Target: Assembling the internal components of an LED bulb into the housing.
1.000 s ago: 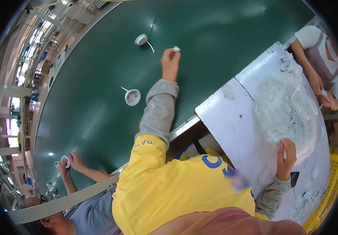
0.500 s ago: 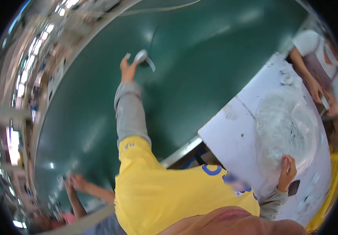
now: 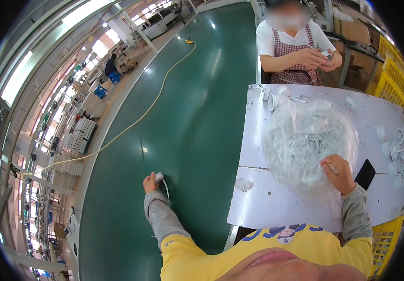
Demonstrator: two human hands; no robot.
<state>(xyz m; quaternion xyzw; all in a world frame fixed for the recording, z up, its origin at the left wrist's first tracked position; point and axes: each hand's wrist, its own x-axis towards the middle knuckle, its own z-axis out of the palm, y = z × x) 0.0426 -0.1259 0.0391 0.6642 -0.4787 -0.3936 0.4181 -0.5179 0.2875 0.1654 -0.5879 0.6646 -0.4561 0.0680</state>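
At the end of my outstretched left arm, my left hand (image 3: 150,183) is closed on a small white round piece (image 3: 159,177) with a short white cable trailing from it, over the green belt surface. My right hand (image 3: 340,174) is over the near right edge of a large clear plastic bag (image 3: 280,154) full of small pale parts. Its fingers are curled and pressed together; what they hold, if anything, is too small to make out. The bag sits on a white worktable (image 3: 253,206).
A dark flat phone-like slab (image 3: 365,174) lies right of my right hand. White cup-shaped pieces (image 3: 273,101) stand behind the bag, and more white pieces (image 3: 401,164) lie at far right. Across the table a co-worker (image 3: 300,56) holds a white piece. A yellow hose (image 3: 155,100) crosses the belt.
The whole view has swung, bringing the co-worker and table upright. My left hand's fingers, spread earlier beside the white piece, are now closer around it. My right hand stays at the bag.
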